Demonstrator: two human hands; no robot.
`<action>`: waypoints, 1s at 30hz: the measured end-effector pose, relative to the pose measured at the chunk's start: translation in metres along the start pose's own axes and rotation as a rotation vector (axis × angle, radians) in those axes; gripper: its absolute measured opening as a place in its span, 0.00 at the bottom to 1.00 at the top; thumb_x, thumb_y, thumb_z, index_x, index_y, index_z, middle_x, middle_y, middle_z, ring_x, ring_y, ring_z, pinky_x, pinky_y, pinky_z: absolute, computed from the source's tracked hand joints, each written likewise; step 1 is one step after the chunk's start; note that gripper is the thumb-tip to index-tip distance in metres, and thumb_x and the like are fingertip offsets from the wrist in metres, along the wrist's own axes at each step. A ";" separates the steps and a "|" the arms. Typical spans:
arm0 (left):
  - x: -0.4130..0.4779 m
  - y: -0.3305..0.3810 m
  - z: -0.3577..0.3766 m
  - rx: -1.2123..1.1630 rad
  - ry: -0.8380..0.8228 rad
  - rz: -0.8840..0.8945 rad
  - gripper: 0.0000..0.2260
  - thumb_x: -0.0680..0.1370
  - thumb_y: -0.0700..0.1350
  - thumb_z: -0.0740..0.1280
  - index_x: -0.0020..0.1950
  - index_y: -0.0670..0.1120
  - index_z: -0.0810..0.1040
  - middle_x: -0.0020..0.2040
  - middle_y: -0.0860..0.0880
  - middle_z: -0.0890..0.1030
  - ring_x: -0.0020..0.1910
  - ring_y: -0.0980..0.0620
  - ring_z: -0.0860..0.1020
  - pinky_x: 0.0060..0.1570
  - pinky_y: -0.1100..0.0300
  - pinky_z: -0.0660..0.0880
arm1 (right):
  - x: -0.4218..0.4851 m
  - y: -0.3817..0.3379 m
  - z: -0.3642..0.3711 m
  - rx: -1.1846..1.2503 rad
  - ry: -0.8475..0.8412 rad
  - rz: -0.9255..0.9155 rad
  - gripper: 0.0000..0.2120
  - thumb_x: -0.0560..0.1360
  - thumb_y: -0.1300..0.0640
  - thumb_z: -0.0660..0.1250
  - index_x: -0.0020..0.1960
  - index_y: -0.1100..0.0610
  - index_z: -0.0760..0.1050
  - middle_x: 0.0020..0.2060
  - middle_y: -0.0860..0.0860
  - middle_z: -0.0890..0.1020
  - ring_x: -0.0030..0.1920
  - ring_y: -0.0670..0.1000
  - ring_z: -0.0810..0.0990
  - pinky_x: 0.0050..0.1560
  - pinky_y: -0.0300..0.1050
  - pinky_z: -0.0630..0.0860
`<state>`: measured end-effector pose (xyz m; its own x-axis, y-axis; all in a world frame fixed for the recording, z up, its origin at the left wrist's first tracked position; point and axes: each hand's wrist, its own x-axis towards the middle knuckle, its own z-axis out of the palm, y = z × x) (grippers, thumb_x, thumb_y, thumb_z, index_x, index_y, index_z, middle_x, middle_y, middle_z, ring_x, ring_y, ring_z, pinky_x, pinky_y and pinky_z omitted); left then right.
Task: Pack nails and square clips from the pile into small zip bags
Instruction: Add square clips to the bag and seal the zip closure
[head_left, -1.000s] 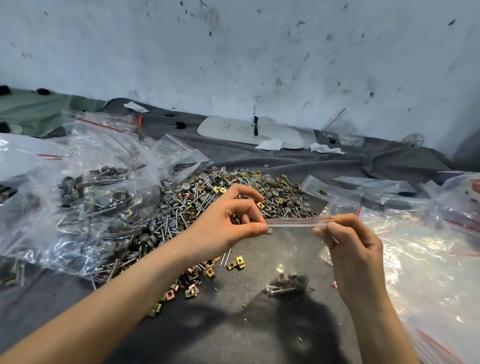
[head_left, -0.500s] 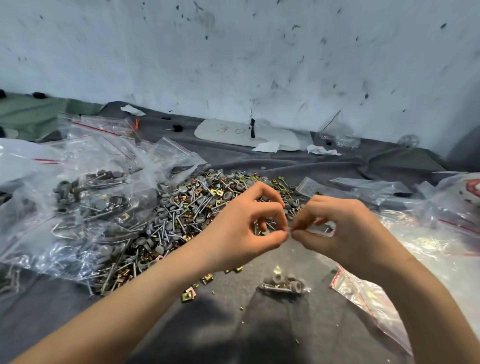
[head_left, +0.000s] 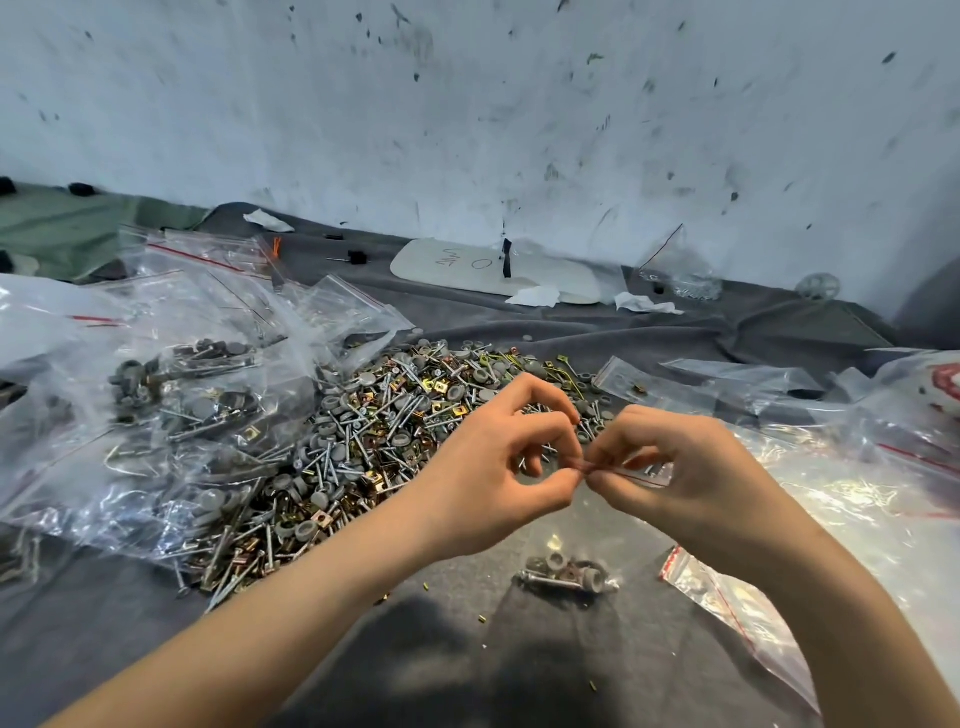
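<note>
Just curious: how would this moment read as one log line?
left hand: pinches zip bag top | right hand: pinches same top | pile: behind hands

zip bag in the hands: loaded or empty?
Loaded. Nails, grey caps and a square clip bunched at the bottom of the zip bag; left hand and right hand pinch its red-striped top.

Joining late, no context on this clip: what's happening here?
A person is packing hardware. The left hand and right hand both pinch the red-striped top edge of a small zip bag, apparently pressing it closed. A few nails and a clip sit in its bottom. The loose pile lies behind the hands on the grey cloth, with filled bags to the left and empty bags to the right.
</note>
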<state>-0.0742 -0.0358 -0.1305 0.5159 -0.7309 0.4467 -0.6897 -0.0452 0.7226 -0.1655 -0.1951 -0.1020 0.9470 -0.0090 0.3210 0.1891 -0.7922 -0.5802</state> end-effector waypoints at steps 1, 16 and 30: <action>0.000 0.000 0.001 0.003 0.006 0.004 0.06 0.73 0.39 0.71 0.40 0.49 0.78 0.54 0.53 0.73 0.40 0.57 0.74 0.42 0.67 0.73 | 0.000 0.000 0.000 0.005 -0.003 0.010 0.08 0.68 0.63 0.74 0.38 0.50 0.80 0.37 0.46 0.82 0.41 0.46 0.80 0.47 0.46 0.77; -0.003 -0.006 0.008 0.082 0.031 0.080 0.04 0.74 0.44 0.69 0.40 0.48 0.76 0.53 0.54 0.73 0.40 0.56 0.73 0.44 0.61 0.73 | -0.002 0.001 -0.002 -0.135 -0.001 -0.043 0.12 0.68 0.62 0.75 0.36 0.47 0.77 0.35 0.43 0.79 0.40 0.43 0.77 0.43 0.35 0.71; -0.001 -0.011 0.012 0.234 -0.049 0.208 0.05 0.76 0.46 0.67 0.44 0.45 0.76 0.61 0.55 0.69 0.42 0.54 0.73 0.44 0.49 0.75 | -0.006 0.008 0.000 -0.057 -0.008 -0.047 0.07 0.66 0.63 0.77 0.37 0.53 0.81 0.34 0.44 0.80 0.40 0.43 0.78 0.42 0.33 0.70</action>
<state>-0.0731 -0.0424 -0.1450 0.3303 -0.7729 0.5418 -0.8789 -0.0426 0.4750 -0.1701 -0.2013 -0.1086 0.9395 0.0338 0.3408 0.2186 -0.8250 -0.5211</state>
